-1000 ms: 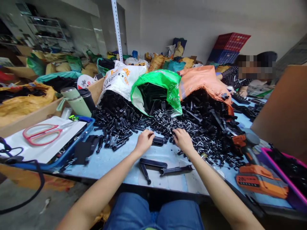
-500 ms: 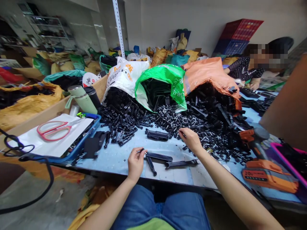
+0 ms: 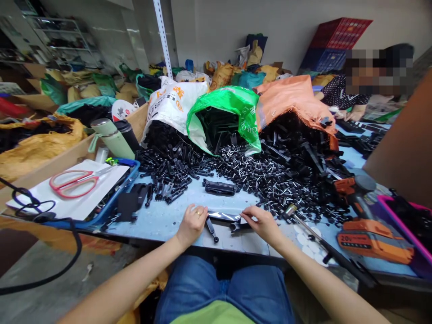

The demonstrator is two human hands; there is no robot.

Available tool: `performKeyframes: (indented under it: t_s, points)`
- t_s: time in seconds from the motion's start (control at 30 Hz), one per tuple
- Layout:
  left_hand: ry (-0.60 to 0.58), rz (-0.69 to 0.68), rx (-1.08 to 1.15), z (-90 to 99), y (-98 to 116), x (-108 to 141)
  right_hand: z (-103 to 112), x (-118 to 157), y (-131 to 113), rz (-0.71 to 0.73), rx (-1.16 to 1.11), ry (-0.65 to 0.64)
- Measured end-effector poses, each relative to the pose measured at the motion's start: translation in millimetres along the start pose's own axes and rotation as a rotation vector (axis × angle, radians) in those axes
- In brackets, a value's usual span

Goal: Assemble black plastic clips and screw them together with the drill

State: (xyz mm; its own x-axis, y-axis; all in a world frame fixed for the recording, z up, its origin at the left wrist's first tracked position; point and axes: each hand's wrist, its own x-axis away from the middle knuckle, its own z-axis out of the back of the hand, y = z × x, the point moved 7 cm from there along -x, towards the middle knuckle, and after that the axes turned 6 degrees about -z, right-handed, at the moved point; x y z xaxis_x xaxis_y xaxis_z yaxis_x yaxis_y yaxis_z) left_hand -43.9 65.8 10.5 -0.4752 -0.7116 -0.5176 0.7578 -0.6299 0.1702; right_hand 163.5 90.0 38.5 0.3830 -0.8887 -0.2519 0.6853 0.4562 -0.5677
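Bar (image 3: pixel 224 216), black and glossy, spans left hand (image 3: pixel 193 225) to right hand (image 3: pixel 263 225), near the front edge of the table (image 3: pixel 158 230). We read left grip as pinching one end, right fingertips pinching the other; can't tell if a small part is hidden there, or if the bar is lifted. Short link (image 3: pixel 212 231) angles down beside left fingertips; slotted piece (image 3: pixel 240 226) sits just under right ones. Dark block (image 3: pixel 221 187) lies beyond, pin pile (image 3: pixel 249 168) past that. Step in hand, our judgement: positioning the bar two-handed. Next move calls for steady ends, fine fingertip control, no knocking loose pieces.
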Motion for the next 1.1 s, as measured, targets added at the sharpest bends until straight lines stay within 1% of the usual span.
performKeyframes:
  t_s: [0.1, 0.23, 0.33, 0.43, 0.47, 0.5, 0.57, 0.6, 0.63, 0.67, 0.73, 0.77, 0.8, 0.83, 0.9, 0.97, 1.0, 1.03, 1.07, 1.1]
  points:
    - [-0.077, -0.08, -0.038, -4.6, 1.1, 0.3, -1.9, -0.6, -5.8, 0.06, 0.094, -0.018]
    - [-0.096, -0.097, -0.058, -7.2, 1.0, 2.0, -5.6, 2.5, -12.2, 0.159, 0.204, -0.069]
    - [-0.08, -0.096, -0.072, -6.7, 0.9, 5.8, -14.9, 5.1, -12.1, 0.213, 0.263, -0.099]
    - [-0.014, -0.078, -0.109, -0.4, 1.9, 7.5, -26.0, 9.8, -8.9, 0.267, 0.233, -0.118]
    - [0.009, -0.092, -0.121, 1.6, 4.8, 6.2, -27.5, 12.2, -6.9, 0.281, 0.21, -0.11]
    - [0.012, -0.135, -0.124, 1.7, 10.3, 3.6, -28.1, 15.1, -3.9, 0.292, 0.2, -0.101]
    - [-0.05, -0.291, -0.102, -5.4, 27.3, -5.6, -25.8, 20.7, 5.8, 0.287, 0.247, -0.066]
    - [-0.112, -0.369, -0.085, -12.1, 36.0, -11.6, -23.0, 22.7, 12.8, 0.263, 0.301, -0.04]
    - [-0.179, -0.415, -0.072, -19.7, 42.4, -18.6, -19.2, 23.9, 20.4, 0.226, 0.362, -0.015]
    - [-0.237, -0.418, -0.067, -26.5, 45.5, -26.8, -14.0, 24.2, 27.7, 0.182, 0.416, 0.011]
    - [-0.31, -0.333, -0.066, -34.6, 44.9, -43.5, -0.6, 23.2, 36.2, 0.107, 0.463, 0.05]
    - [-0.321, -0.278, -0.058, -34.1, 43.9, -50.1, 6.7, 22.3, 35.4, 0.09, 0.449, 0.052]
    - [-0.311, -0.237, -0.03, -29.9, 45.0, -54.6, 13.9, 21.9, 30.3, 0.092, 0.4, 0.042]
    - [-0.28, -0.216, 0.028, -21.6, 49.1, -57.0, 20.6, 22.2, 20.9, 0.111, 0.311, 0.019]
    - [-0.166, -0.214, 0.236, 4.6, 65.7, -56.6, 28.6, 26.1, -7.6, 0.167, 0.016, -0.073]
    - [-0.019, -0.213, 0.533, 35.3, 87.8, -52.4, 25.6, 33.3, -41.5, 0.199, -0.371, -0.177]
    - [0.063, -0.199, 0.675, 48.7, 97.8, -50.5, 20.2, 36.1, -56.2, 0.191, -0.562, -0.193]
    - [0.167, -0.169, 0.787, 60.2, 105.1, -48.9, 13.3, 37.2, -66.4, 0.16, -0.726, -0.151]
    - [0.272, -0.125, 0.863, 67.8, 109.2, -47.6, 3.9, 36.7, -71.2, 0.103, -0.843, -0.076]
    - [0.368, -0.083, 0.898, 71.5, 110.8, -46.4, -6.2, 34.7, -70.5, 0.033, -0.915, 0.037]
